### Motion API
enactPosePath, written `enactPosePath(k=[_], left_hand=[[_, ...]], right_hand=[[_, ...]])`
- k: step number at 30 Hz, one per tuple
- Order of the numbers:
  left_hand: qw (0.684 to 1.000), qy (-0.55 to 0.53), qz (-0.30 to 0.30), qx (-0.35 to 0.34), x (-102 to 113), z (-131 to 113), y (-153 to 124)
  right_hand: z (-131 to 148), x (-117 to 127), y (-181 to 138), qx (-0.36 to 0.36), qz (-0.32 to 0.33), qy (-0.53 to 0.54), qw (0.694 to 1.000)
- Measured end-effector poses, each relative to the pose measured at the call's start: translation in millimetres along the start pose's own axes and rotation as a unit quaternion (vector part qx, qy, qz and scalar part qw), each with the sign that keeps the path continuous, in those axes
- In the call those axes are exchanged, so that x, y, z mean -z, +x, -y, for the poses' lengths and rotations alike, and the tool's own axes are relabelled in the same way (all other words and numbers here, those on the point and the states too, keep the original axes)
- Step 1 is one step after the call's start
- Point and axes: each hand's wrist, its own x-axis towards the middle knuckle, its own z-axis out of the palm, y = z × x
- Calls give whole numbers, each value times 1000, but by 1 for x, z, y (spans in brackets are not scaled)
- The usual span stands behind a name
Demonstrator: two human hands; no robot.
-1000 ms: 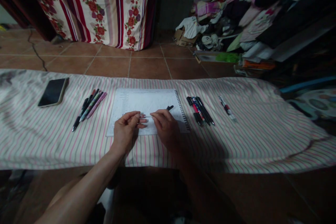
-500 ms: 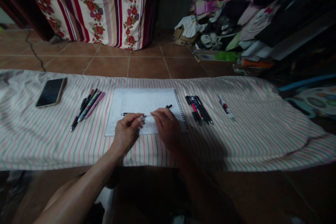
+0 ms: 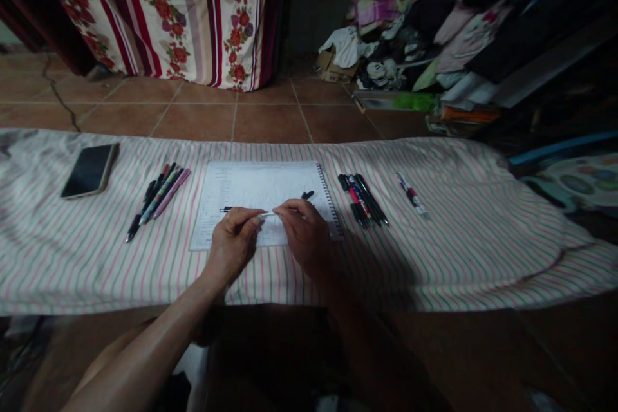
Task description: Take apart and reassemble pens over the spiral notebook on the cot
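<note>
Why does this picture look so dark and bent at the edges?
Head view: dim light overall, brightest on the notebook; the hands throw a shadow rightwards over the striped cloth; the wide lens bows the cloth's edges; foreground nearly black; the clothes pile is murky.

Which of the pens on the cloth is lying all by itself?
The white and red pen farthest right. It lies alone on the striped cloth, while the others lie in two bunches either side of the notebook.

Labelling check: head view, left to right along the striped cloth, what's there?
Phone → left bunch of pens → spiral notebook, with the left hand and right hand holding a pen over it → right bunch of pens → lone pen.
</note>
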Motion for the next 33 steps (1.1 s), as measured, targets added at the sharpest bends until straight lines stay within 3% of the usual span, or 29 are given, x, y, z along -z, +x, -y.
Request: enactPosePath(k=[14, 33], left_hand=[[994, 73, 13, -80, 2, 13, 2], [970, 202, 56, -123, 1, 13, 1]], right_hand=[[0, -3, -2, 11, 7, -12, 1000], [1, 0, -2, 24, 45, -51, 997]])
